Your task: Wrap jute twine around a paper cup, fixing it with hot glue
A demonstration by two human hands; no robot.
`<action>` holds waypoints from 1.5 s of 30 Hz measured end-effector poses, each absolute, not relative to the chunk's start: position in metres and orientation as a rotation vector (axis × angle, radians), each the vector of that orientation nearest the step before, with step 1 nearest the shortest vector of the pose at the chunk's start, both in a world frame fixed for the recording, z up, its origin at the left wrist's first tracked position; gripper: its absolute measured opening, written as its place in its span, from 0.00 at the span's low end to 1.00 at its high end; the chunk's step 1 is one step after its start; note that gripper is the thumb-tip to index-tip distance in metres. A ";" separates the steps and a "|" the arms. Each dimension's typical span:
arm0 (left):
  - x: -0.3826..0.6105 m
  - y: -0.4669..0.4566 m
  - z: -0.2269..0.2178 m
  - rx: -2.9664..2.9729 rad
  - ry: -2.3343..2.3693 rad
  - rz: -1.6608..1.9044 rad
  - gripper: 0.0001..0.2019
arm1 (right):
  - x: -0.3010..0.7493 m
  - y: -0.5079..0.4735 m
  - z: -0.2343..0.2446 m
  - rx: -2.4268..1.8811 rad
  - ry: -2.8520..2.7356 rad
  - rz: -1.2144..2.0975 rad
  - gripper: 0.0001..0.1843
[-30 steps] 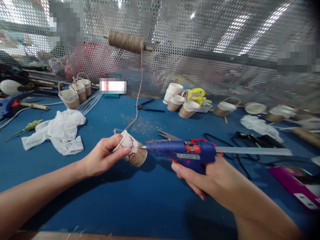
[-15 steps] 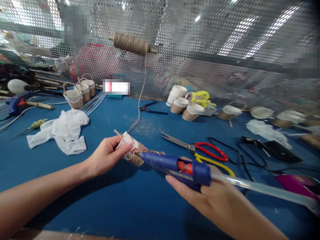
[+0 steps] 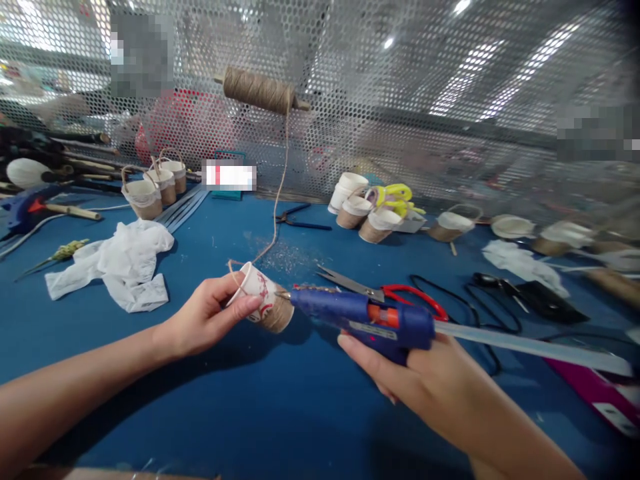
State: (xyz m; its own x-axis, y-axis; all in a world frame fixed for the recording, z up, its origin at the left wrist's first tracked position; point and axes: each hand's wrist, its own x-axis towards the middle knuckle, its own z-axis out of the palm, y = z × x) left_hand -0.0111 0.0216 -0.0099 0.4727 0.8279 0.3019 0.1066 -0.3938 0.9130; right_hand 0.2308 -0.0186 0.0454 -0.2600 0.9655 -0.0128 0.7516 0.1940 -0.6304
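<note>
My left hand (image 3: 205, 320) grips a small paper cup (image 3: 260, 300) lying on its side, its lower half wrapped in jute twine. A strand of twine (image 3: 280, 193) runs from the cup up to a twine spool (image 3: 257, 90) hung on the mesh screen. My right hand (image 3: 425, 380) is wrapped around a blue hot glue gun (image 3: 370, 320) with a clear glue stick (image 3: 530, 343) sticking out behind. The gun's nozzle touches the side of the cup just above the twine wrap.
Red-handled scissors (image 3: 390, 292) lie just behind the glue gun. Crumpled white plastic (image 3: 120, 263) lies at the left. Finished twine-wrapped cups (image 3: 150, 190) stand at the back left and several more cups (image 3: 370, 213) at the back centre. Black cables (image 3: 480, 300) and pliers (image 3: 297, 217) lie on the blue table (image 3: 280, 413).
The glue gun's nozzle has stayed at the cup while the gun tilted and its rear swung slightly. The cup has turned a little in my left hand. The view shifted.
</note>
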 end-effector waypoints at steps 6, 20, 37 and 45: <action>-0.014 0.021 -0.010 1.951 0.734 1.033 0.10 | 0.230 -0.018 0.047 -1.682 -2.178 0.694 0.24; -0.013 0.024 -0.013 1.969 0.813 1.037 0.12 | 0.247 0.052 0.036 -1.727 -1.644 0.767 0.13; -0.007 0.022 -0.010 2.089 0.761 0.939 0.10 | 0.211 0.081 0.036 -1.793 -1.991 0.413 0.13; -0.005 0.019 -0.008 2.150 0.757 0.906 0.09 | 0.144 0.028 0.060 -1.194 -2.381 0.829 0.14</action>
State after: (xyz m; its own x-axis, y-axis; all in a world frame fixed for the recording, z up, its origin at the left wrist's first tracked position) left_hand -0.0049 0.0195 -0.0078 0.5895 0.7143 0.3772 0.2448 -0.6030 0.7592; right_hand 0.1439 0.0284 0.0597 -0.5835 0.8107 0.0473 0.6060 0.4734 -0.6393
